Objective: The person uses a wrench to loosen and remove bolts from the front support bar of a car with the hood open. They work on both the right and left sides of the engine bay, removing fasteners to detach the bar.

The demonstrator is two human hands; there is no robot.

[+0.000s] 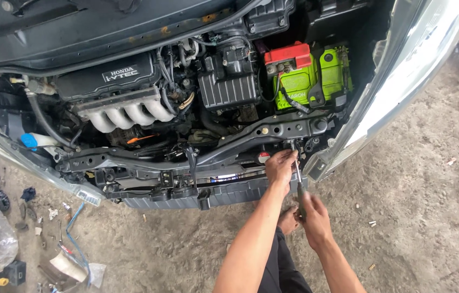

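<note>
fingers (pixel 309 209) of the right hand (pixel 315 217) wrapped tight round a screwdriver (pixel 297 179) handle, left hand (pixel 281 167) pinching its shaft near the black crossmember (pixel 273 130). likely to slip off the fastener if tilted, jabbing the left hand. tip and fastener too small to make out, green battery (pixel 308 76) behind partly hidden.

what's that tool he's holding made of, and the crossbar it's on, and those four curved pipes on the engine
Tool: the shaft looks like bright bare steel, shiny and thin; the handle in the right hand is dark, probably plastic or rubber. The left hand steadies the shaft.
Crossbar: likely pressed steel painted black, with a dull sheen and bolt holes.
Pipes: pale grey and matt, perhaps cast aluminium or plastic; the look leaves it open.
</note>
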